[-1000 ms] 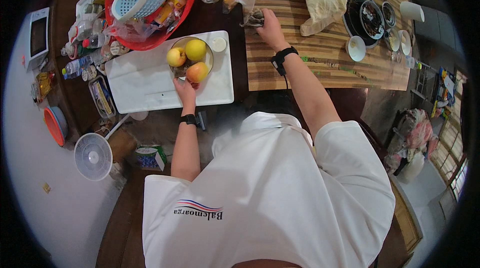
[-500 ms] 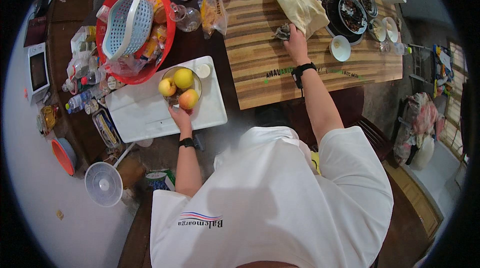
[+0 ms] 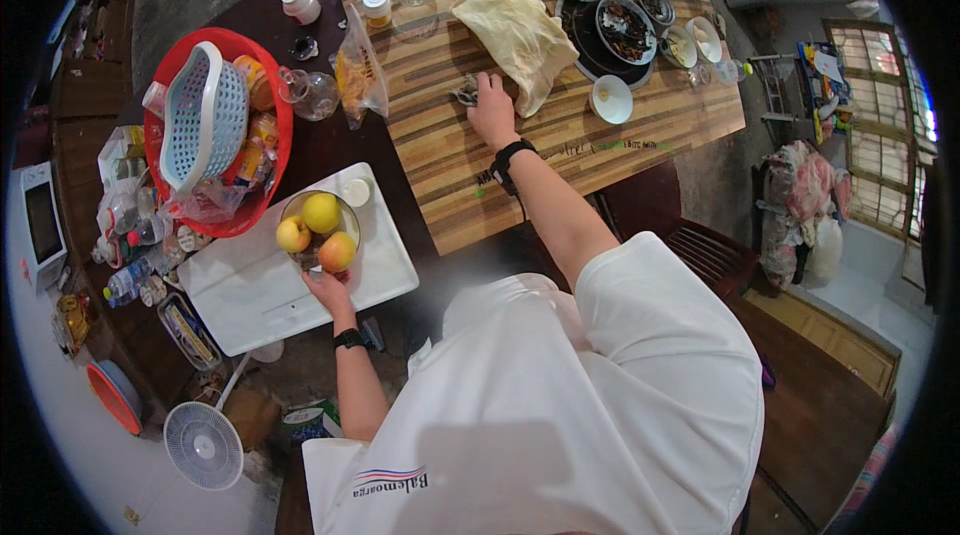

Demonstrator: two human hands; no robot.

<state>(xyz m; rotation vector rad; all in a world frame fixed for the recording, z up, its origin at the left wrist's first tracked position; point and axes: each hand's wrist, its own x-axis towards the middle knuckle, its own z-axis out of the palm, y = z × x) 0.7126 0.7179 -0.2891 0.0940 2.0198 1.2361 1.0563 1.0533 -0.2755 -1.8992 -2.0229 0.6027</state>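
Note:
My left hand (image 3: 328, 290) grips the near side of a clear glass bowl (image 3: 356, 218) that sits on a white board (image 3: 240, 297). Inside the bowl are three yellow-red apples (image 3: 322, 212). On the wooden-striped tabletop (image 3: 440, 170), my right hand (image 3: 492, 113) is closed over a crumpled grey rag (image 3: 466, 91), pressing it to the surface. The rag's far edge pokes out beyond the fingers. Just beyond and to the right of this hand, a cream-coloured cloth (image 3: 515, 35) lies draped over something hidden.
A red basin (image 3: 282, 125) holding a pale blue basket (image 3: 205, 115) stands at left. A glass jug (image 3: 312, 95) and a plastic bag (image 3: 358, 75) lie near the striped table's left edge. Farther right are a white bowl (image 3: 612, 99) and a dish of dark food (image 3: 626, 30).
The whole view has shifted and turned a little. My right hand has slid the rag leftward, away from the white bowl. My left hand stays at the glass bowl.

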